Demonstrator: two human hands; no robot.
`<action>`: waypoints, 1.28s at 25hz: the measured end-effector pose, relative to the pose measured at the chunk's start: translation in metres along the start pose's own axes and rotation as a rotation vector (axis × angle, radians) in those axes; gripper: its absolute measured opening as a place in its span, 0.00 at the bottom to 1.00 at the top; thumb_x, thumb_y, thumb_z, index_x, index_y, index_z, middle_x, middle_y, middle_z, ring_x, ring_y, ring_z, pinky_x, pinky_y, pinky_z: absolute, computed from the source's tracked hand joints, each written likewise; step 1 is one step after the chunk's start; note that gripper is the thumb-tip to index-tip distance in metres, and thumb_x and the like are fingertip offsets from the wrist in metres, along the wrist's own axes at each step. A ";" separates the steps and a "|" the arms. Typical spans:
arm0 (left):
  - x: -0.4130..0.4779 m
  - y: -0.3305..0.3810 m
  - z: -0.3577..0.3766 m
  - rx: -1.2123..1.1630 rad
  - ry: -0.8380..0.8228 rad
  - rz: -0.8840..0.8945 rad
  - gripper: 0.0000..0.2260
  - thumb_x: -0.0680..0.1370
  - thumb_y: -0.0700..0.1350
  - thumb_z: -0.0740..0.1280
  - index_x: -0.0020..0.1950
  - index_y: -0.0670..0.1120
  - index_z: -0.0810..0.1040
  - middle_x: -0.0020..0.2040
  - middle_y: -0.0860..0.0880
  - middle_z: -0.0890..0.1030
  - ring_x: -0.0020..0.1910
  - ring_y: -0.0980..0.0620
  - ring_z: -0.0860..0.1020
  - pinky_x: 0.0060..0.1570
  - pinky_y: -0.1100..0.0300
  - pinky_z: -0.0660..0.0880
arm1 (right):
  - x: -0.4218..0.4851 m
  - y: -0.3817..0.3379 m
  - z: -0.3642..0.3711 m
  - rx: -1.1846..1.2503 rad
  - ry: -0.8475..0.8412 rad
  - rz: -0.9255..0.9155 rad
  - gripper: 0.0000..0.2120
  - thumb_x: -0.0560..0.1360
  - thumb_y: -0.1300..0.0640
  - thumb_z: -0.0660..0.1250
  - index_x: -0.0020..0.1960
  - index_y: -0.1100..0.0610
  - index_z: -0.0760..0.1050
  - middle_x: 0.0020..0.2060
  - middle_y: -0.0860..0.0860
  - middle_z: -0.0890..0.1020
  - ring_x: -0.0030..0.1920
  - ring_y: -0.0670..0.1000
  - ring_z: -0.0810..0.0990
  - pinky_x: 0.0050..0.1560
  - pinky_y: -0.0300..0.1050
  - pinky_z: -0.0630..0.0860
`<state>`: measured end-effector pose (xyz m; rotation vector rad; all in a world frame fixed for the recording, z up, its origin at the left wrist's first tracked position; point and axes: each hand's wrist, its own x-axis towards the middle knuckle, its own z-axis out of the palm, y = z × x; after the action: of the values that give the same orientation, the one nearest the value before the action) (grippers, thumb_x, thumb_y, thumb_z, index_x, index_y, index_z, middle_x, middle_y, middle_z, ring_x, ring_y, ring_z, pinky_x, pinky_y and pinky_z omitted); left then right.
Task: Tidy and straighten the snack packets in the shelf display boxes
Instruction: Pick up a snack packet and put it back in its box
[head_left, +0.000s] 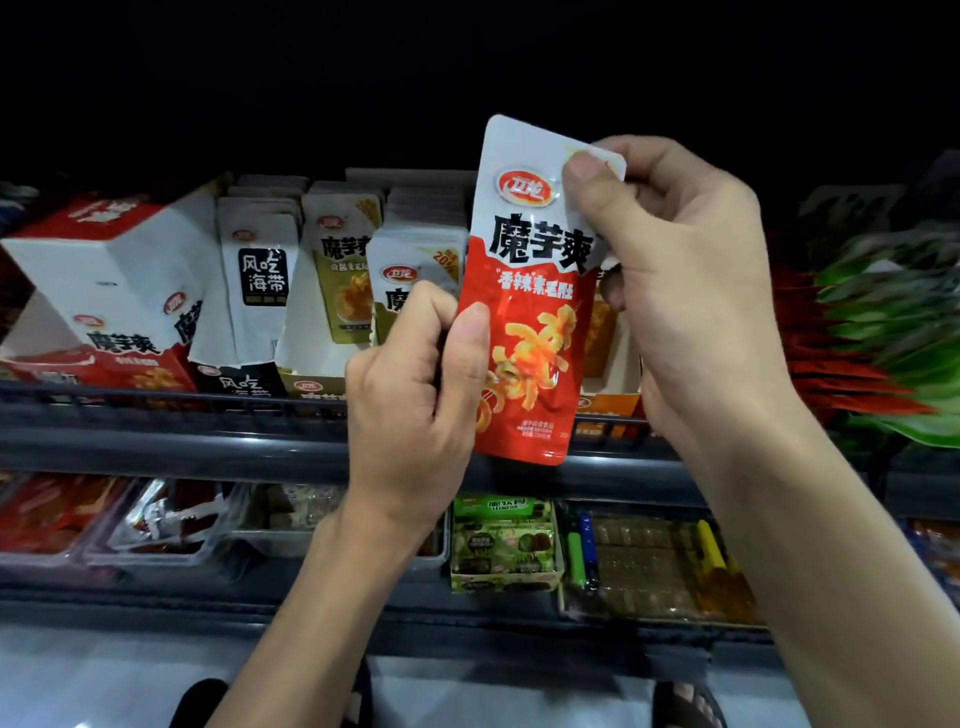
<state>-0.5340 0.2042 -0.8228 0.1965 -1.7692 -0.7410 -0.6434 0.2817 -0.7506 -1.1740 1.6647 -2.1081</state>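
Note:
I hold a red and white snack packet (530, 291) upright in front of the upper shelf. My left hand (410, 384) grips its lower left edge, thumb on the front. My right hand (680, 270) pinches its top right corner, thumb on the white part. Behind it stand open display boxes: a red and white box (104, 291) tilted at the left, a black and white packet box (254, 291), a yellow packet box (337, 280), and an orange box (608, 405) partly hidden by my right hand.
A dark shelf rail (208, 415) runs across in front of the boxes. Below it sit clear trays of red packets (78, 514), a green box (504, 545) and a tray of brown packets (654, 566). Blurred red and green packets (878, 338) fill the right.

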 end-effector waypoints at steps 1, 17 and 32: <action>0.000 0.001 0.004 -0.007 -0.002 -0.002 0.14 0.82 0.52 0.55 0.41 0.46 0.65 0.32 0.62 0.72 0.27 0.65 0.71 0.26 0.75 0.63 | -0.002 -0.002 -0.003 0.010 -0.019 0.031 0.08 0.80 0.58 0.67 0.56 0.61 0.76 0.41 0.49 0.84 0.36 0.38 0.81 0.30 0.26 0.70; -0.010 0.003 0.037 -0.171 -0.191 -0.282 0.12 0.78 0.50 0.67 0.40 0.43 0.73 0.40 0.52 0.82 0.39 0.57 0.82 0.33 0.61 0.79 | 0.002 -0.002 -0.057 -0.045 -0.046 0.171 0.12 0.74 0.54 0.73 0.55 0.57 0.80 0.46 0.50 0.87 0.42 0.47 0.85 0.28 0.33 0.69; -0.027 -0.009 0.086 0.549 -0.431 0.048 0.12 0.77 0.45 0.69 0.59 0.47 0.80 0.54 0.51 0.80 0.54 0.49 0.76 0.51 0.52 0.76 | 0.031 0.036 -0.108 -0.168 0.345 -0.388 0.16 0.75 0.61 0.73 0.57 0.60 0.69 0.53 0.62 0.77 0.53 0.56 0.80 0.54 0.50 0.77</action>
<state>-0.6059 0.2432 -0.8630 0.3800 -2.3577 -0.2531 -0.7488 0.3292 -0.7737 -1.3341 1.9192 -2.5705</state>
